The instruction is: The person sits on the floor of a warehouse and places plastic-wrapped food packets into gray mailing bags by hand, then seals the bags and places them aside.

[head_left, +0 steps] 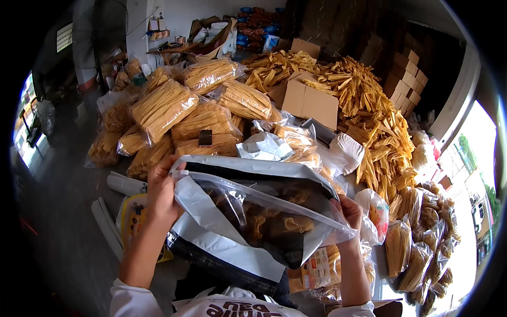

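Note:
A white plastic mailer bag with a black lining (225,245) hangs between my hands, its mouth spread wide. Inside it lies a clear zip bag (245,194) holding yellowish-brown dried sheets or sticks, only partly visible. My left hand (163,190) grips the left corner of the mouth, beside the white zip slider. My right hand (348,210) pinches the right corner, close to the end of the clear zip strip. Just beyond the mailer are a crumpled white plastic bag (264,147) and a dark phone (205,138) resting on clear packs of dried sticks (198,119).
Loose dried sheets (372,126) form a large heap at the right, around an open cardboard box (309,99). More packs (416,241) stand at the lower right. Rolled white sheets (107,228) and a yellow-edged bag (134,218) lie left. Cartons (406,83) are stacked behind.

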A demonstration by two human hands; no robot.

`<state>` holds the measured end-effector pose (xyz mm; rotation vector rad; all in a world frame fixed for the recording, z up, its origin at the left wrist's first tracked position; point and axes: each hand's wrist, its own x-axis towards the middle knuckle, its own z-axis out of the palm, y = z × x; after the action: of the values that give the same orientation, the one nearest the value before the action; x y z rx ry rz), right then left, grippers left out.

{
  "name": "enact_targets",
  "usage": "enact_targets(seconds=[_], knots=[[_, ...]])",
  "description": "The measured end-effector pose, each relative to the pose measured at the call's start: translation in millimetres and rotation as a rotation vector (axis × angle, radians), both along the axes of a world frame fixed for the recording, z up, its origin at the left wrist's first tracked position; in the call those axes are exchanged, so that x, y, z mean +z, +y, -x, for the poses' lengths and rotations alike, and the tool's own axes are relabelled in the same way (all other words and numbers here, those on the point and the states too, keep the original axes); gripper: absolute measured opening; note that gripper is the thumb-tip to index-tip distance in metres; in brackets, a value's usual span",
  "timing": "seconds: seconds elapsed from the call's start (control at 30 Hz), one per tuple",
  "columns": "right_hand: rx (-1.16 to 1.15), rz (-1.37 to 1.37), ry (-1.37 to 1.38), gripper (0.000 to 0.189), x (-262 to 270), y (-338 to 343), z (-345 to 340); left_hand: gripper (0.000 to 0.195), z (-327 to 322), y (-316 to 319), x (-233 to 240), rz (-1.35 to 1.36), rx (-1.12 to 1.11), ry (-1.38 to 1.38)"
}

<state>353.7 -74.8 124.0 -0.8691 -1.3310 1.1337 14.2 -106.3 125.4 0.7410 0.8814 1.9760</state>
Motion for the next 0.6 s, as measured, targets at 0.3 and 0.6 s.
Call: enact_targets(seconds=[0.3,0.6], knots=[[0.136,0.141,-0.057,0.024,4.1,-15.9,-48.7,0.011,-1.1,-43.3,-3.2,0.107,-0.250,0.344],[-0.568,-0.659,-0.922,0.032,28.5,-72.9,-12.4,0.032,-45.4,-87.2,-10.8,0.164,-0.294,0.734]])
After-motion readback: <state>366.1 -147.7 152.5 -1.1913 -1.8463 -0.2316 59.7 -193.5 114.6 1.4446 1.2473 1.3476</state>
